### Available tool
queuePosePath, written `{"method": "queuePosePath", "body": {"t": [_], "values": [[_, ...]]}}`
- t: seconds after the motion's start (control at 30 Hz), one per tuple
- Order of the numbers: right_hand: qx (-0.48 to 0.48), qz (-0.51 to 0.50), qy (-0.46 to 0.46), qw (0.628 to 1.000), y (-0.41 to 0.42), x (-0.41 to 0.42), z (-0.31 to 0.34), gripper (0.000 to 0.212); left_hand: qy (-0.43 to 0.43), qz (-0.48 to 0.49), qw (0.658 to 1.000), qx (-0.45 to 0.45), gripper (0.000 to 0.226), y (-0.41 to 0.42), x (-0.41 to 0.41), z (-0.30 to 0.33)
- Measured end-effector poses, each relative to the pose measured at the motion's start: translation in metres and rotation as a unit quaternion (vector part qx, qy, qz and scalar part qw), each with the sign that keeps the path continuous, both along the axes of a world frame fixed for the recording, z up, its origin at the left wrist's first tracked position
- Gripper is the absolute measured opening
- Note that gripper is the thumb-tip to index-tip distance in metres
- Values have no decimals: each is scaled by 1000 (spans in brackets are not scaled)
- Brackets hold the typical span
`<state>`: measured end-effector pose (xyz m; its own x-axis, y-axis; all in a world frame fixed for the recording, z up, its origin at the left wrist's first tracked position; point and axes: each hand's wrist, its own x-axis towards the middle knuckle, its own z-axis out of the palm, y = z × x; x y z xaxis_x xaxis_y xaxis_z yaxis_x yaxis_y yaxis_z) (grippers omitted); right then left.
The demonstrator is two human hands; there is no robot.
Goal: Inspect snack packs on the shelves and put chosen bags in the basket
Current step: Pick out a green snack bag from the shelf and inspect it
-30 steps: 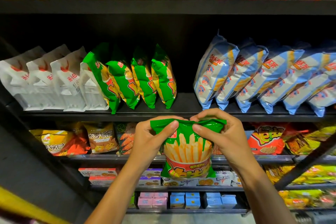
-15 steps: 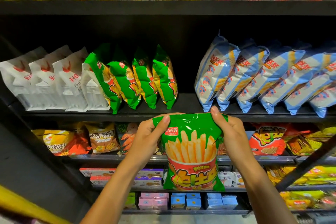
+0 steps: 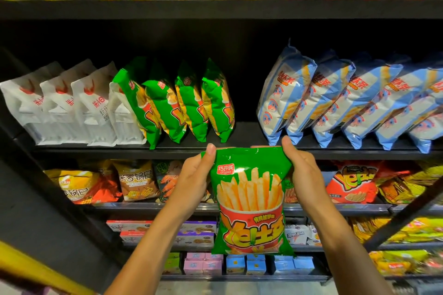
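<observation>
Green fries bag (image 3: 250, 201) held upright at frame centre, top corners pinched by left hand (image 3: 191, 184) and right hand (image 3: 304, 175), front facing camera

Person: two bare forearms, left hand (image 3: 191, 182) and right hand (image 3: 304, 175); no sleeves, rings or wristwear visible; short fingernails.

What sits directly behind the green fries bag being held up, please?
Behind the green fries bag, gripped at its top corners by the left hand and right hand, run the lower shelves' edges. Small boxes show below it; whatever stands straight behind is covered.
</observation>
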<state>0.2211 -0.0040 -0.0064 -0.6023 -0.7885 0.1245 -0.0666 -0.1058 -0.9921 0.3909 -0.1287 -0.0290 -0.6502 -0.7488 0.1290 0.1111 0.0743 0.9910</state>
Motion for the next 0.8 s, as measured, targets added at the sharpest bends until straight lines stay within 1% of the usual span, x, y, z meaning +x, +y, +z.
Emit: {"method": "queuePosePath", "body": {"t": [0.03,0.07,0.1,0.13,0.17,0.2,0.23,0.27,0.3,0.37,0.4,0.47,0.5,0.53,0.6,0.67,0.8], "values": [[3,36,-4,999,4,1,-4,59,5,16,1000,-2,49,0,0,1],[4,74,6,997,-1,0,-9,52,12,38,999,0,49,-1,1,1],[19,95,15,995,-2,3,-10,52,21,62,998,4,51,-1,0,2],[46,119,18,992,-3,3,-13,65,30,90,995,8,55,-3,1,2],[63,137,-4,989,-4,0,-20,78,36,114,993,9,62,-5,1,1],[69,151,-4,986,-3,-1,-25,79,41,130,991,9,68,-7,1,3],[76,162,19,984,-2,3,-28,71,50,140,989,16,67,-6,0,5],[78,172,50,981,0,9,-31,63,60,145,987,21,61,-6,0,6],[81,167,70,980,2,15,-34,57,67,140,988,20,53,-5,0,8],[59,119,63,989,9,22,-35,49,76,93,993,11,46,-5,2,9],[37,96,57,993,5,22,-32,46,75,57,995,11,53,-7,3,7],[7,57,42,997,3,20,-27,42,33,-18,999,26,91,-12,7,-2],[0,39,28,999,1,18,-26,40,-2,-66,997,26,102,-12,10,-10],[-3,28,20,999,1,18,-23,40,-33,-118,992,13,101,-10,13,-16],[-5,21,12,1000,-1,14,-23,42,-69,-187,980,-10,88,1,16,-24],[4,20,4,1000,-5,10,-26,46,-67,-184,981,-6,82,8,16,-31],[11,48,-23,999,-3,11,-33,55,-44,-110,993,-7,79,9,11,-27]]}}
